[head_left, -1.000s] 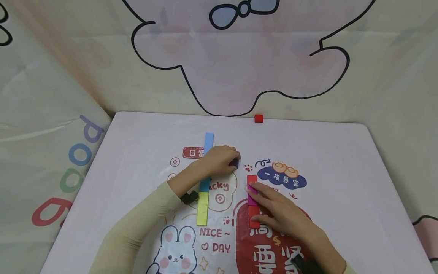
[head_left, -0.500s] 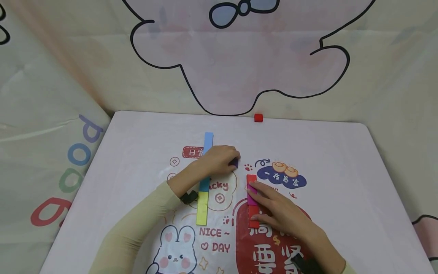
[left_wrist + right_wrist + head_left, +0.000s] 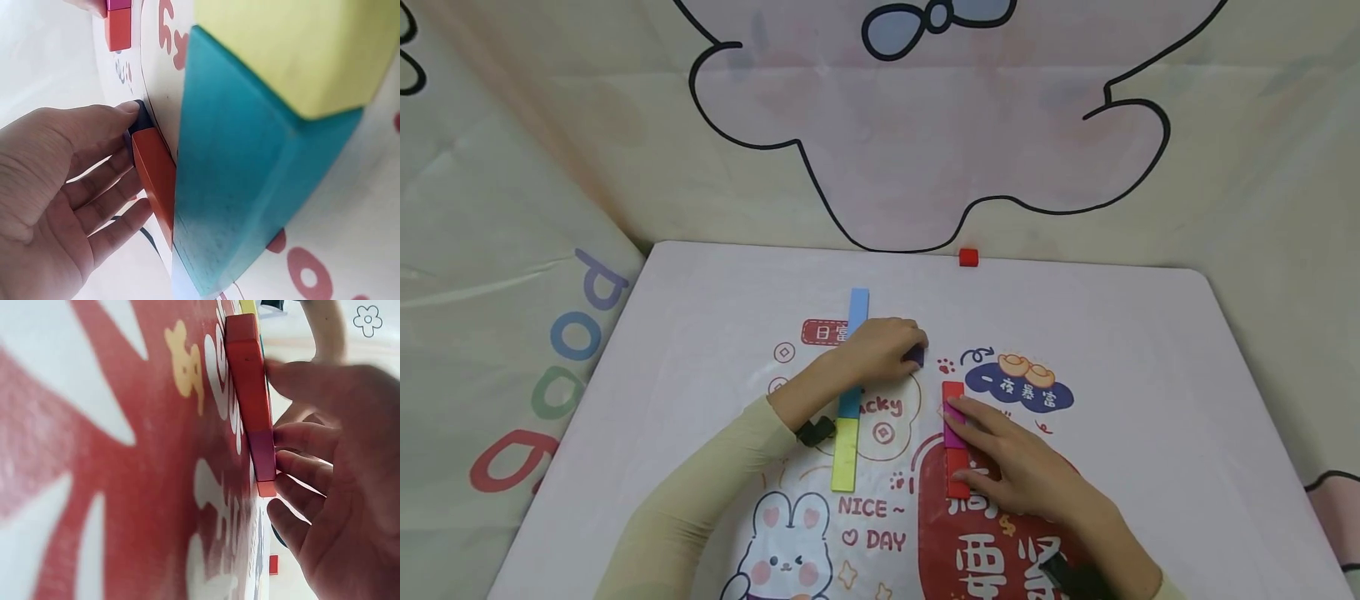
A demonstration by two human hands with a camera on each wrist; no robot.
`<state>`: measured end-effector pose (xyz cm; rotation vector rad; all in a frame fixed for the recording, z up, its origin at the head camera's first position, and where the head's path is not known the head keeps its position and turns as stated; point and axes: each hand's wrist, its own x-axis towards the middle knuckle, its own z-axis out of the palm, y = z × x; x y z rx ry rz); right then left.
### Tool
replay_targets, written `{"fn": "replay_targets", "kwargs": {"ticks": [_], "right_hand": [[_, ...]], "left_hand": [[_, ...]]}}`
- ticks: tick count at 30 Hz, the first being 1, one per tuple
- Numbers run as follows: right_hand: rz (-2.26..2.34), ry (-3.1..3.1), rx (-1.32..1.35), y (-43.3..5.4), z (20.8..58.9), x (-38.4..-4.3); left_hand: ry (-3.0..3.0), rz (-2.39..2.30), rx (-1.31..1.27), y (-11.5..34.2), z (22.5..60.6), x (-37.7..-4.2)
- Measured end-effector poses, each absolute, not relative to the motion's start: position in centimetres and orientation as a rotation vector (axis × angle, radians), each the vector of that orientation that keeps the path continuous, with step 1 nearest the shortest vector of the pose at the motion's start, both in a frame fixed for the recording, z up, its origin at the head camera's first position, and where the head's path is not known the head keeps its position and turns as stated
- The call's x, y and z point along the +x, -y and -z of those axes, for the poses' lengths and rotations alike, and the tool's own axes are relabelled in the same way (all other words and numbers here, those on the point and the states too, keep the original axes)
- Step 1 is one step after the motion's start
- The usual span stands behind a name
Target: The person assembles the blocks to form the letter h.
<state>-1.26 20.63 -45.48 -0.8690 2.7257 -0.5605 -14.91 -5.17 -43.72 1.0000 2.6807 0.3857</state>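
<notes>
My left hand (image 3: pixel 880 350) reaches over a straight column of blocks: light blue (image 3: pixel 858 307) at the far end, teal (image 3: pixel 849 404), then yellow (image 3: pixel 844 454) nearest me. In the left wrist view its thumb and fingers pinch a dark navy block (image 3: pixel 142 115), which sits at the end of an orange block (image 3: pixel 154 175) branching off beside the column. The right hand (image 3: pixel 1026 458) rests its fairly straight fingertips on a second column to the right. That one has a magenta block (image 3: pixel 953 427) between a small red block (image 3: pixel 952 391) and a longer red block (image 3: pixel 957 475).
A lone red cube (image 3: pixel 968 257) stands at the white table's far edge. Printed on the tabletop (image 3: pixel 1172 417) are a rabbit, lettering and a large red patch. Patterned cloth (image 3: pixel 625 125) hangs behind and at the left side.
</notes>
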Motion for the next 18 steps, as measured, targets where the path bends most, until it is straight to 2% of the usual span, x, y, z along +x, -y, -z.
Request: {"fn": "replay_targets", "kwargs": {"ticks": [18], "right_hand": [[0.549, -2.735, -0.905, -20.72, 45.47, -1.2]], "left_hand": [[-2.684, -0.386, 0.999, 5.19, 43.92, -15.0]]}}
